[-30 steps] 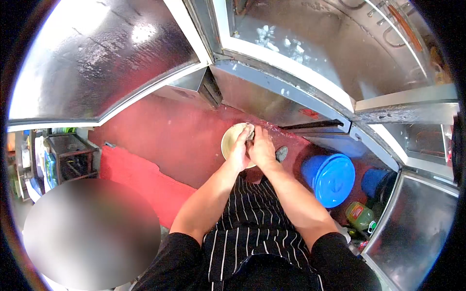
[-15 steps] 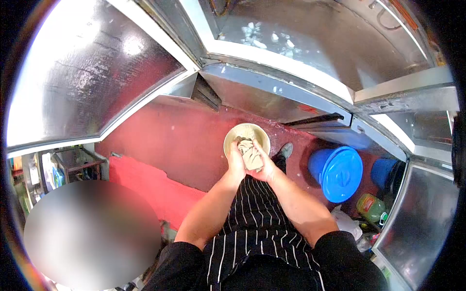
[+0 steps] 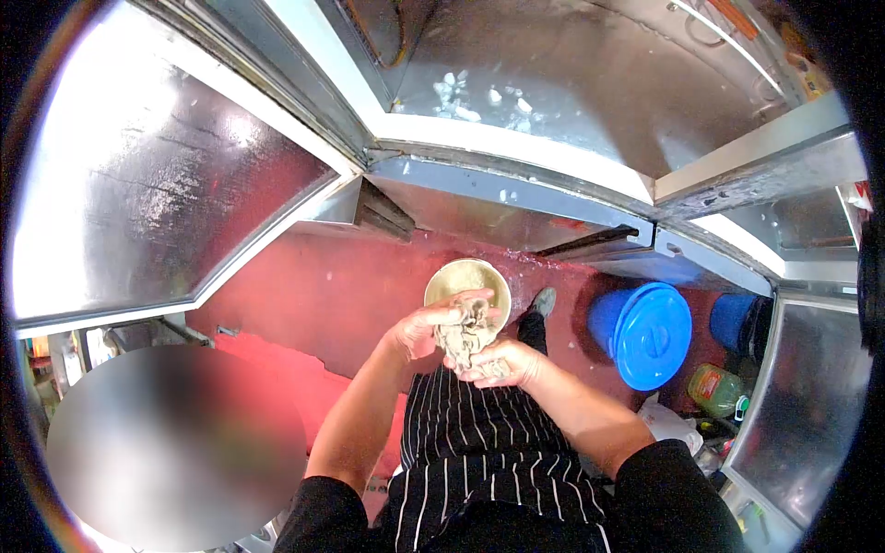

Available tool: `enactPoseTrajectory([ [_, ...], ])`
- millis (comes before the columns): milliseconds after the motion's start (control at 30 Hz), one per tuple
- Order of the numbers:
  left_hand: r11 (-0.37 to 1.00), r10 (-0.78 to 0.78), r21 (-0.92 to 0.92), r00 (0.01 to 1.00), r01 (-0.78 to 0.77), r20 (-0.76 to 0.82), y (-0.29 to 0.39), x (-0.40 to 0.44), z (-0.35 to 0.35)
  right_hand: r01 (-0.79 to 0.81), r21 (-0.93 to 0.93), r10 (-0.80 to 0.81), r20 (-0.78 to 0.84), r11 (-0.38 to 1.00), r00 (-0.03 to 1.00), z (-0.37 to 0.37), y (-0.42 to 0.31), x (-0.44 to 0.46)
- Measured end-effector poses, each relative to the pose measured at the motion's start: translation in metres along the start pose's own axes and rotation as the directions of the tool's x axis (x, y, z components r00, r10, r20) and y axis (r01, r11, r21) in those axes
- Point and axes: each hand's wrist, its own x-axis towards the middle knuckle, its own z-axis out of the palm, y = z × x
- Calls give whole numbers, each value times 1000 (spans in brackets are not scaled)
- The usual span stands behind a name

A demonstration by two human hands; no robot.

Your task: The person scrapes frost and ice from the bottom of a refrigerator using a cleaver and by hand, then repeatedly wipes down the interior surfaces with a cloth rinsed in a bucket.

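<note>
A crumpled beige cloth (image 3: 466, 339) is bunched between my two hands in front of my striped apron (image 3: 479, 433). My left hand (image 3: 422, 328) grips its upper left side, and my right hand (image 3: 509, 361) is closed round its lower right end. Just beyond the cloth, a round pale yellow basin (image 3: 468, 273) stands lower down, its near side covered by my hands and the cloth. What lies in the basin is hard to make out.
An open metal door (image 3: 184, 184) stands at the left. Ahead is a steel refrigerator interior (image 3: 590, 92) with bits of ice. A blue lidded bucket (image 3: 653, 334) and a green-yellow bottle (image 3: 714, 389) stand on the right of the red floor (image 3: 313, 276). A blurred area covers the lower left.
The cloth and both hands have come up and back from over the basin toward my body. The hands have shifted from side by side to opposite ends of the cloth.
</note>
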Motion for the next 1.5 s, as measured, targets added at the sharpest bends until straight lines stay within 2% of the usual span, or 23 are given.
enactPoseTrajectory([
  [67,998,38,41,996,-42,83,3,9,0,16,62,-18,33,998,999,-7,3,4],
  [133,994,41,106,998,-36,-53,2,18,-4,12,30,-11,-26,999,1000,-14,1,7],
  [167,983,83,174,987,-59,-137,4,21,2,-1,-58,-6,-114,998,993,-17,0,11],
  [200,982,85,176,988,-62,-127,2,25,1,-19,-144,-10,-202,989,979,-20,0,16],
  [233,965,138,248,968,-84,-210,-4,30,-6,-11,-198,-48,-287,980,957,-3,-3,19],
  [267,942,197,319,938,-100,-286,-8,34,-10,-5,-205,-57,-292,979,955,-2,-5,23],
  [333,910,232,405,915,-85,-330,-14,42,-16,-79,-425,-115,-413,902,903,-8,-5,32],
  [400,843,352,535,813,-59,-465,-22,48,-18,-144,-444,-112,-501,884,858,-14,1,43],
  [467,852,357,520,791,-57,-497,-32,57,-27,-101,-700,-346,-467,707,814,-23,5,50],
  [533,708,588,695,649,-124,-483,-42,66,-38,-65,-857,-502,-359,510,787,-47,11,56],
  [600,722,594,674,639,-157,-488,-52,69,-53,-223,-971,-670,-222,86,708,-48,14,59],
  [733,841,530,485,549,-240,-647,-58,69,-50,-373,-927,-643,-267,-31,718,-77,22,68],
  [800,873,487,416,503,-255,-714,-63,73,-56,-340,-940,-629,-247,-28,737,-90,22,69],
  [867,876,438,268,429,-401,-790,-68,77,-64,-418,-908,-551,-335,-27,764,-53,7,62],
  [967,872,432,288,345,-395,-833,-71,78,-69,-600,-791,-484,-480,-122,732,-47,3,66],
  [1000,870,432,289,336,-399,-837,-71,76,-72,-595,-794,-477,-477,-127,738,-49,2,65],
  [1067,840,540,486,292,-241,-789,-81,76,-89,-509,-840,-445,-389,-189,807,-37,-6,62],
  [1100,818,575,545,278,-184,-770,-86,76,-99,-541,-805,-450,-401,-241,798,-29,-9,62],
  [1300,755,652,645,227,-115,-723,-102,86,-134,-543,-754,-424,-383,-371,821,-45,-7,70],
  [1367,945,327,318,171,-80,-929,-90,81,-114,-543,-753,-417,-388,-371,822,-42,-7,68],
  [1400,944,328,318,172,-83,-929,-97,84,-133,-544,-754,-410,-393,-369,823,-40,-7,67],
  [1433,861,476,503,233,70,-848,-118,93,-179,-544,-753,-411,-392,-371,823,-36,-8,65],
  [1500,717,596,666,317,203,-738,-115,94,-178,-531,-799,-449,-379,-282,809,-31,-8,60],
])
